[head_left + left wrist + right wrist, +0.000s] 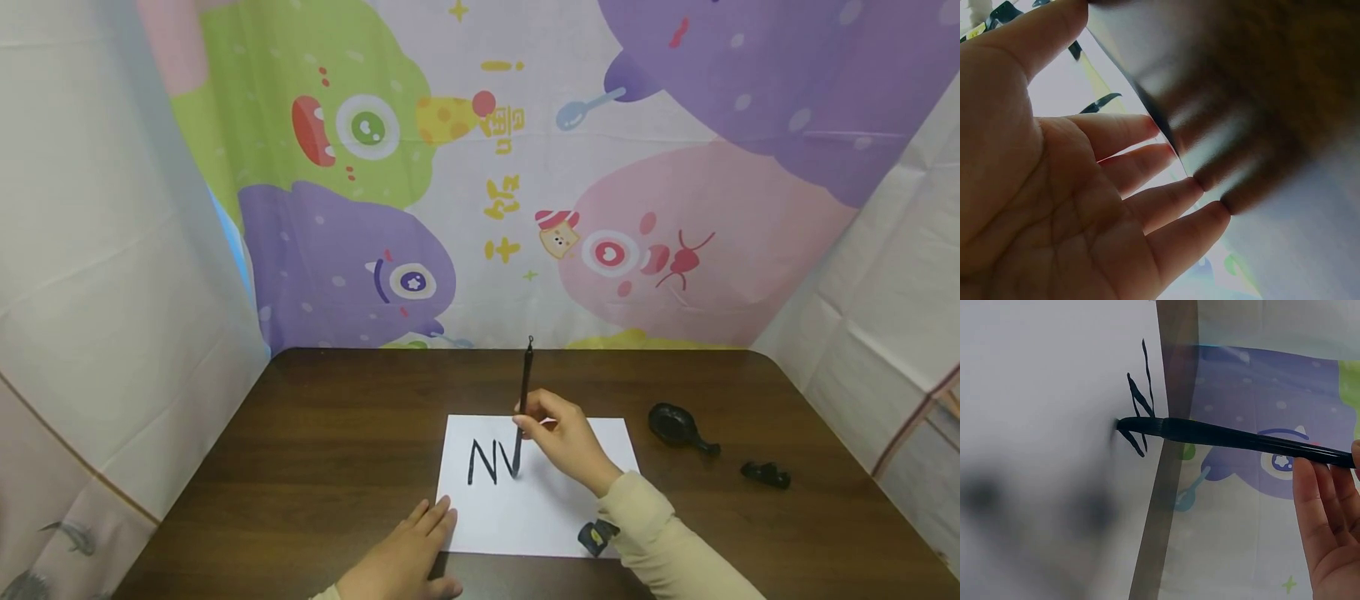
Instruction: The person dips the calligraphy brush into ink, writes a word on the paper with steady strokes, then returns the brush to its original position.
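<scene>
The right hand (pixel 566 437) pinches a dark brush (pixel 526 379) upright over a white sheet of paper (pixel 540 525). In the right wrist view the brush (pixel 1229 436) has its dark tip against the paper (pixel 1041 375), at the end of a stroke, with the fingers of the right hand (pixel 1335 519) around its handle. Black strokes (pixel 483 462) shaped like an N and a V stand on the sheet's left half. The left hand (pixel 405 554) lies with fingers spread at the sheet's lower left edge; its palm and fingers fill much of the left wrist view (pixel 1085 187).
A small black bottle with a yellow-green label (pixel 592 538) stands on the paper's lower right, beside the right sleeve. Right of the sheet, a black spoon-shaped dish (pixel 675 425) and a small black object (pixel 766 475) lie on the brown table (pixel 337 442). A cartoon-printed cloth (pixel 495 300) hangs behind.
</scene>
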Demonstrator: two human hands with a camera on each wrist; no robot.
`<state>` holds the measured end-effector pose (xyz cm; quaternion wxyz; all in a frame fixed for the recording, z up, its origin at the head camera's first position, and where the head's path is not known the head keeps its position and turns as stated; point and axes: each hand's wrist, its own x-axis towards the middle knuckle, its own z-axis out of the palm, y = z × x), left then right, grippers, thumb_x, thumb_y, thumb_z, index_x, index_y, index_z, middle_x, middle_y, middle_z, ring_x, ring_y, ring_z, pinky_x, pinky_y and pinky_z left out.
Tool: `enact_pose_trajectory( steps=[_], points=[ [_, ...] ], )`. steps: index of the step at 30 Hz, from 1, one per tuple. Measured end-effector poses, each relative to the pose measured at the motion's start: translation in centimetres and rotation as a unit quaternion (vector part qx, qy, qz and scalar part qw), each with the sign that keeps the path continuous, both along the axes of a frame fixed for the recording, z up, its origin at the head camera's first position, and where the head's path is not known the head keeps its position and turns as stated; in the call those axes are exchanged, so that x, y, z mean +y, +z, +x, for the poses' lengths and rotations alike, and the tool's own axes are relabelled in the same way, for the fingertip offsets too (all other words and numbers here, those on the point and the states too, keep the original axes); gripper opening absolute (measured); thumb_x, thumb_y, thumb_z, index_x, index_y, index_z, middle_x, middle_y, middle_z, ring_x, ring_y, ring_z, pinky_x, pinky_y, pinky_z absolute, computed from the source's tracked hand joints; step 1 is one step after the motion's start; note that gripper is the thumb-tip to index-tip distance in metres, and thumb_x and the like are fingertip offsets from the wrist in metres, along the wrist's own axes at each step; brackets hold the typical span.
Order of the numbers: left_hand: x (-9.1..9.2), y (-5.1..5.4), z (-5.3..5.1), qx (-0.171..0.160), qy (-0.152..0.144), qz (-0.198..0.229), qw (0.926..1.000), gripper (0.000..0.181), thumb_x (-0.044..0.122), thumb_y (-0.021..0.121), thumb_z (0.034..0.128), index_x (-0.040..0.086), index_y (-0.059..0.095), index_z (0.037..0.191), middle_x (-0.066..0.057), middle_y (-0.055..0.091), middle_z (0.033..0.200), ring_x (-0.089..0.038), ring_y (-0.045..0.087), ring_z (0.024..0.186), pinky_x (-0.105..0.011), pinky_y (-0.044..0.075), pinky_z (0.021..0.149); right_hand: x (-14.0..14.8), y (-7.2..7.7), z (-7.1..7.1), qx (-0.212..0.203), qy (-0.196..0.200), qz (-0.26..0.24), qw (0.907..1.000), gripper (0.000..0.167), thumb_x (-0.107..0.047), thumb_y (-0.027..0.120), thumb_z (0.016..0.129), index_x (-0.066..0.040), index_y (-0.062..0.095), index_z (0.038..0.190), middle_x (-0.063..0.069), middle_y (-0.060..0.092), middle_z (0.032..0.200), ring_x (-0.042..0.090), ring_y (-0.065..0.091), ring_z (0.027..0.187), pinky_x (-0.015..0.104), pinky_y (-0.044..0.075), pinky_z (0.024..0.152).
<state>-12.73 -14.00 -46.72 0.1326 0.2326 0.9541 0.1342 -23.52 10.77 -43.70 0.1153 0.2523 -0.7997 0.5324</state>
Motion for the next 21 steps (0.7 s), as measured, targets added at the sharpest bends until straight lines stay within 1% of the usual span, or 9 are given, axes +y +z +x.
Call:
enact_pose_trajectory(
  steps=[5, 8, 14, 21],
  points=[
    [0.00, -0.04, -0.01, 0.000, 0.000, 0.000, 1.0000, 0.085, 0.047, 0.076, 0.0785, 0.001, 0.046, 0.144, -0.018, 0.039, 0.155, -0.045, 0.037, 0.140, -0.059, 0.037, 0.110, 0.23, -0.17, -0.07, -0.005, -0.001, 0.002, 1.0000, 0.007, -0.010, 0.069, 0.090, -0.007, 0.065, 0.095, 0.010, 0.070, 0.084, 0.023, 0.072, 0.074, 0.025, 0.059, 0.065],
    [0.00, -0.10, -0.04, 0.001, 0.000, 0.000, 1.0000, 0.086, 0.048, 0.076, 0.0783, 0.001, 0.046, 0.144, -0.018, 0.039, 0.155, -0.045, 0.037, 0.140, -0.059, 0.037, 0.110, 0.37, -0.17, -0.11, -0.009, 0.001, -0.002, 1.0000, 0.007, -0.011, 0.069, 0.090, -0.007, 0.065, 0.095, 0.010, 0.070, 0.084, 0.023, 0.072, 0.075, 0.025, 0.059, 0.066],
    [0.00, -0.33, -0.18, -0.006, 0.007, -0.007, 0.9999, 0.086, 0.050, 0.076, 0.0777, 0.003, 0.047, 0.144, -0.017, 0.039, 0.155, -0.044, 0.038, 0.140, -0.059, 0.038, 0.109, 0.52, 0.24, 0.03, -0.016, -0.003, -0.005, 0.9999, 0.007, -0.011, 0.069, 0.090, -0.007, 0.065, 0.094, 0.012, 0.070, 0.086, 0.023, 0.072, 0.076, 0.026, 0.060, 0.067],
    [-0.07, -0.42, -0.14, -0.005, 0.008, -0.008, 0.9999, 0.086, 0.050, 0.076, 0.0778, 0.004, 0.047, 0.144, -0.016, 0.040, 0.155, -0.044, 0.038, 0.140, -0.059, 0.039, 0.108, 0.61, 0.46, 0.03, -0.010, -0.005, -0.006, 0.9999, 0.007, -0.010, 0.069, 0.090, -0.007, 0.065, 0.096, 0.012, 0.071, 0.086, 0.022, 0.072, 0.076, 0.026, 0.060, 0.068]
  ],
)
